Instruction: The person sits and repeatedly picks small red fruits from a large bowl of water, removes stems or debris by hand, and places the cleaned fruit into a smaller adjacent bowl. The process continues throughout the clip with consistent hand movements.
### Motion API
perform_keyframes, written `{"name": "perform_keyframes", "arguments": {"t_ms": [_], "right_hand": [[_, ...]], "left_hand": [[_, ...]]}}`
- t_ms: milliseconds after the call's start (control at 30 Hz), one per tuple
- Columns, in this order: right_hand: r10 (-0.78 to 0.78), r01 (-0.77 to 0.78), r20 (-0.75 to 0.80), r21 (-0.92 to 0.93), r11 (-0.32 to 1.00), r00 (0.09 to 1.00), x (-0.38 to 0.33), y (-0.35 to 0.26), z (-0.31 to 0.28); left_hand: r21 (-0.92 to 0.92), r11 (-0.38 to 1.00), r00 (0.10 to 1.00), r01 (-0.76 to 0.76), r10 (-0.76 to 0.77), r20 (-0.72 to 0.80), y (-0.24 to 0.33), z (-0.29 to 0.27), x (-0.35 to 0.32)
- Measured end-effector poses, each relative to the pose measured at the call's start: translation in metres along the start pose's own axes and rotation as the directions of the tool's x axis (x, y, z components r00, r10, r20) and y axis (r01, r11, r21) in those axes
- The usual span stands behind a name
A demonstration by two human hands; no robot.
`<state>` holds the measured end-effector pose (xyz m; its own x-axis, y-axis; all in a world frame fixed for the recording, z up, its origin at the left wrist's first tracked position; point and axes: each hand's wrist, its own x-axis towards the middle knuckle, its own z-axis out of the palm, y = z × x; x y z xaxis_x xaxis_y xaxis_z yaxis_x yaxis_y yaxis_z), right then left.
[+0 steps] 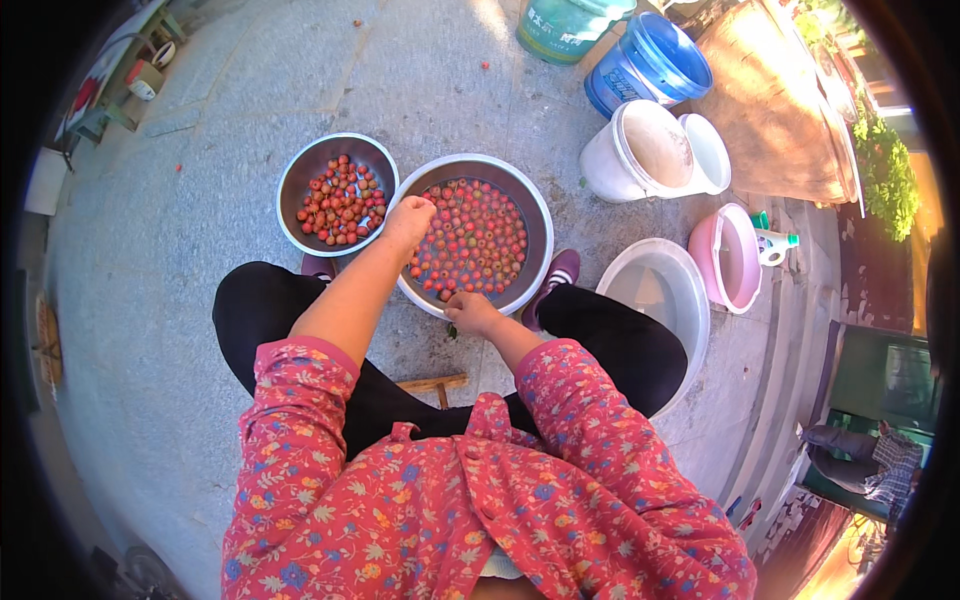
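Observation:
A large metal basin stands on the ground between my feet. Small round red fruits, which look like hawthorns, fill it in what seems to be water. Touching its left side is a smaller metal basin with a heap of similar fruits. My left hand is over the large basin's left rim, fingers closed; anything inside them is hidden. At the near rim, my right hand has its fingers pinched together beside the nearest fruits. Whatever it grips is too small to make out.
A wide whitish tub and a pink basin stand at right. Beyond them are white buckets, a blue bucket and a green bucket. A small wooden stool shows between my legs.

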<state>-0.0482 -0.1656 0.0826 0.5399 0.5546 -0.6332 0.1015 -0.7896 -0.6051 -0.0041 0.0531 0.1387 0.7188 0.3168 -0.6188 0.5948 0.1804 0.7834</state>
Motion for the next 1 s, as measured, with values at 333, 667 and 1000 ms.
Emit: {"name": "perform_keyframes", "arguments": {"t_ms": [333, 667, 1000], "right_hand": [[0.489, -0.348, -0.378, 0.384, 0.855, 0.786, 0.081, 0.088, 0.001], [0.494, -0.246, -0.068, 0.803, 0.543, 0.867, 0.102, 0.058, 0.048], [0.344, -0.096, -0.416, 0.511, 0.854, 0.842, 0.092, 0.023, 0.010]], "left_hand": [[0.036, 0.992, 0.989, 0.118, -0.114, -0.093, -0.166, 0.024, 0.073], [-0.261, 0.836, 0.874, 0.482, -0.481, 0.072, -0.168, 0.053, 0.052], [-0.712, 0.642, 0.936, 0.283, -0.347, 0.060, -0.145, 0.103, 0.023]]}}
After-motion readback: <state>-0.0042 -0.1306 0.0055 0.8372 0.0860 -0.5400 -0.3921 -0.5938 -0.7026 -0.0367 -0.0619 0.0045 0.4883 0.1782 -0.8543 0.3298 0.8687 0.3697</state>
